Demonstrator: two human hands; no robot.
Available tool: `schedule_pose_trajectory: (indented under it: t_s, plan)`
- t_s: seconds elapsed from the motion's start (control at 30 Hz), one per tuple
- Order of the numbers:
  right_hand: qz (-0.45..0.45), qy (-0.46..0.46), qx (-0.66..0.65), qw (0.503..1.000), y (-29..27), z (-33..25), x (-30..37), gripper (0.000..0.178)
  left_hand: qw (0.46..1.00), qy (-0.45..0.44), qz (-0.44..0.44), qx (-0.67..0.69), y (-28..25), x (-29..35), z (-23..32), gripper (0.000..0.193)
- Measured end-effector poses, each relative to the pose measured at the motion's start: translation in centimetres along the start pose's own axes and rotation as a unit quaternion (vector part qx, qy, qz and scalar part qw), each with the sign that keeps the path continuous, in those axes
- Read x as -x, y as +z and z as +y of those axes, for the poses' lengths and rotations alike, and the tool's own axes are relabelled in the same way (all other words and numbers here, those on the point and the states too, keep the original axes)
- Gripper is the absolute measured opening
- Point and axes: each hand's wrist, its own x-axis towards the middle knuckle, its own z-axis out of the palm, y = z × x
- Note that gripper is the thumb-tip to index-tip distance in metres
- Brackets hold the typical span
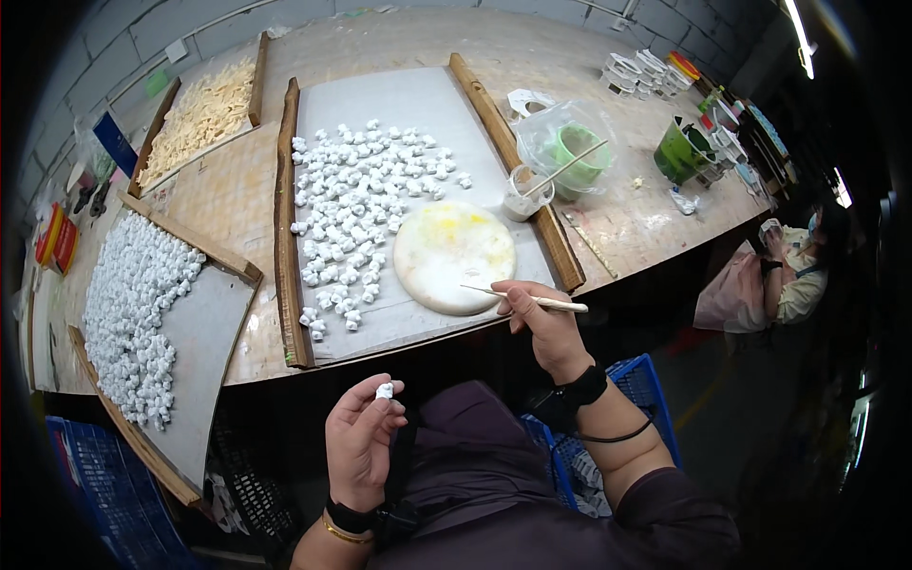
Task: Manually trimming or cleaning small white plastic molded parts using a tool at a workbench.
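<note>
Between the thumb and fingers of my left hand (363,437) is a small white figurine (384,390), held up in front of the table edge. My right hand (543,328) grips a thin paintbrush (551,304) with a pale handle. Its fine tip points left, over the near part of a round white palette (456,249) stained with yellow smears. Beside the palette, many small white figurines (356,176) are spread on a paper-lined tray (389,95) with wooden side rails. What details the held figurine has is too small to tell.
A small cup (525,195) with a stick and a green tub (579,152) in plastic stand right of the palette. At left, a second tray holds heaped white pieces (142,313); cream pieces (204,114) lie farther back. Another person (793,271) sits at far right. Blue crates (641,389) stand below.
</note>
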Motion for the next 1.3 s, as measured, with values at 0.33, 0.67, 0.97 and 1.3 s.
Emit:
schedule_pose_trajectory:
  t_s: [0.33, 0.67, 0.97, 1.3]
  plan:
    - [-0.124, 0.021, -0.129, 0.984, 2.1, -1.4, 4.1, 0.037, 1.000, 0.003, -0.031, 0.006, 0.3, -0.3, -0.1, 0.022]
    - [-0.201, -0.188, 0.110, 0.955, 4.6, -2.2, 5.9, 0.040, 0.999, 0.007, -0.052, 0.007, 0.4, 0.4, 0.1, 0.020]
    - [-0.234, -0.210, 0.140, 0.939, 4.5, -2.8, 5.8, 0.033, 0.998, 0.001, -0.063, 0.027, 0.4, 0.4, 0.0, 0.020]
    - [-0.237, -0.229, 0.148, 0.932, 4.4, -2.6, 5.8, 0.033, 0.998, 0.002, -0.061, 0.030, 0.5, 0.4, 0.1, 0.018]
